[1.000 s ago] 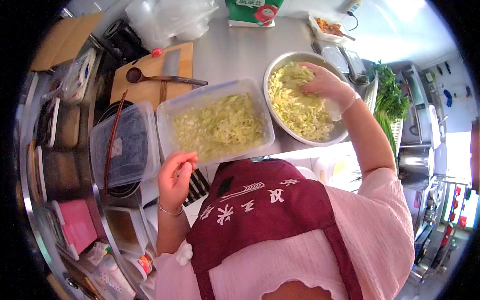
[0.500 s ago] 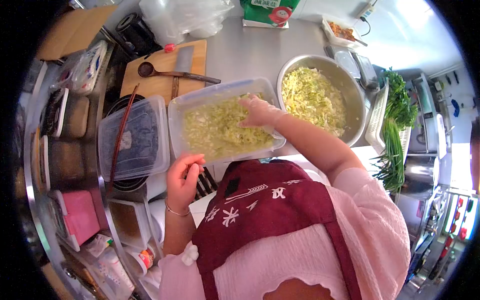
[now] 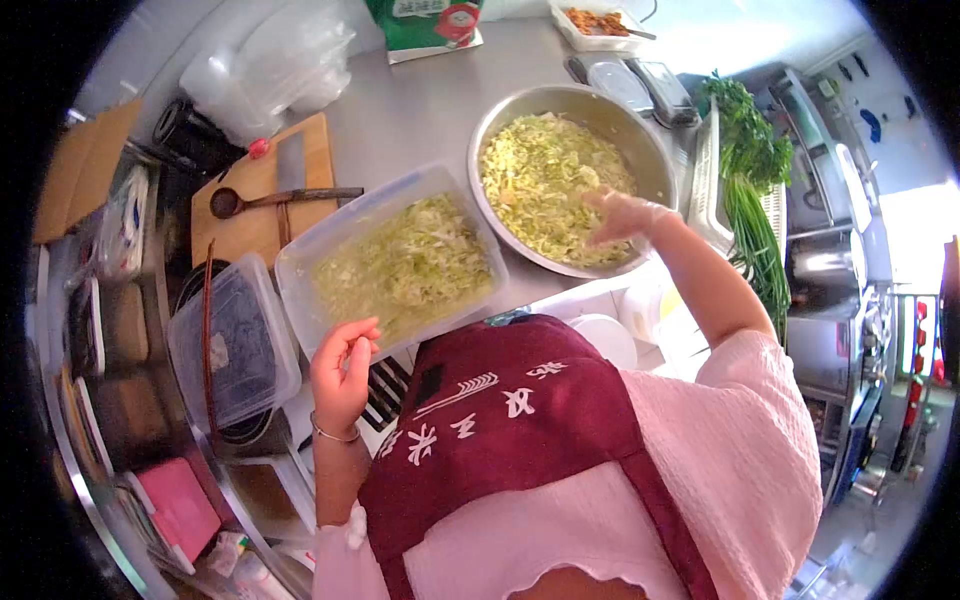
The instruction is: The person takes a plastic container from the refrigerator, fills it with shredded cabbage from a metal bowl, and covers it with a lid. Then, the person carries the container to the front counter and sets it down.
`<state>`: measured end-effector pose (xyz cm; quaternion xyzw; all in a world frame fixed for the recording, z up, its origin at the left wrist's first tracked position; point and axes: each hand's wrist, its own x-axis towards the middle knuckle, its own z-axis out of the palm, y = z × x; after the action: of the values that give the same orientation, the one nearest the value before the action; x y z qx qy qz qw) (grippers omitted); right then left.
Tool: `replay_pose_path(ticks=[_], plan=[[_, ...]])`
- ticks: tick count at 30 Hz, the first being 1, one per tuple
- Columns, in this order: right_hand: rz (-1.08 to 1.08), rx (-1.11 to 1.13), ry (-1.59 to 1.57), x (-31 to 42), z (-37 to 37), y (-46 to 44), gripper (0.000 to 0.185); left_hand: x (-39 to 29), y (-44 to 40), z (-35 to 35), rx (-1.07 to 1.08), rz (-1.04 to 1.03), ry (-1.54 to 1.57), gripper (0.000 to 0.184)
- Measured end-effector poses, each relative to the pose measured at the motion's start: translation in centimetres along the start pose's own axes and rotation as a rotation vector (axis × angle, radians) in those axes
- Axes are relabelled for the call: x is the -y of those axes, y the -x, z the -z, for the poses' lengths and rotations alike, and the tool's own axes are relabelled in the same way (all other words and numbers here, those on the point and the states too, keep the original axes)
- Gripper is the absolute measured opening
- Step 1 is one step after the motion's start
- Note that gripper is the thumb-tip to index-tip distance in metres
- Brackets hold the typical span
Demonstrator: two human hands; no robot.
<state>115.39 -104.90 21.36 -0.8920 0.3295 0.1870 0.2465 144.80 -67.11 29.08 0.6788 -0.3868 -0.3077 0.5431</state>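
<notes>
My right hand [image 3: 628,217], in a clear plastic glove, is over the near right side of a large metal bowl [image 3: 650,150]. Its fingers are spread at the chopped cabbage [image 3: 545,180] heaped inside; whether they touch it I cannot tell. To the left stands a clear plastic tub [image 3: 298,268] with shredded cabbage [image 3: 430,260] in yellowish liquid, piled toward the right end. Bare and loosely bent, my left hand [image 3: 342,378] is at the tub's near left corner, thumb apart from the fingers and nothing visible in it.
A wooden cutting board [image 3: 237,180] carries a ladle [image 3: 228,203] and a cleaver [image 3: 290,160]. Chopsticks [image 3: 208,340] cross a translucent lid [image 3: 235,350] at left. Greens [image 3: 750,150] fill a white basket [image 3: 706,180] at right. A white food tray [image 3: 565,30] stands at the back.
My right hand has left the plastic tub and moved right to the metal bowl. The camera view has turned right. My left hand stays by the tub's near corner.
</notes>
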Motion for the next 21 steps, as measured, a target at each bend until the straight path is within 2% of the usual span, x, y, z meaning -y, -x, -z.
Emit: replay_pose_path(ticks=[2, 5, 12, 13, 15, 19, 21], plan=[[-0.043, 0.099, 0.082, -1.0, -2.6, -0.1, 0.092, -0.6, -0.6, -0.6, 0.036, -0.010, -0.015, 0.018], [-0.082, 0.204, -0.021, 3.2, -1.6, 0.7, 0.096, -1.1, -1.2, -1.3, 0.067, -0.034, -0.040, 0.018], [-0.218, 0.131, -0.001, 3.0, -4.9, -2.9, 0.076, -1.2, -1.1, -1.9, 0.055, -0.035, -0.066, 0.018], [-0.213, 0.128, 0.004, 2.6, -5.3, -3.7, 0.076, -1.0, -0.9, -1.8, 0.046, -0.031, -0.076, 0.018], [-0.156, 0.001, -0.003, 1.9, -6.4, -4.4, 0.061, -0.9, -0.3, -1.7, 0.028, -0.015, -0.087, 0.018], [-0.016, 0.007, 0.166, 0.9, -5.6, -5.3, 0.056, -0.7, 0.2, -1.2, -0.017, 0.019, -0.067, 0.018], [-0.028, -0.013, 0.022, 1.2, -4.3, -4.7, 0.057, -0.6, 0.4, -0.9, -0.029, 0.017, -0.064, 0.018]])
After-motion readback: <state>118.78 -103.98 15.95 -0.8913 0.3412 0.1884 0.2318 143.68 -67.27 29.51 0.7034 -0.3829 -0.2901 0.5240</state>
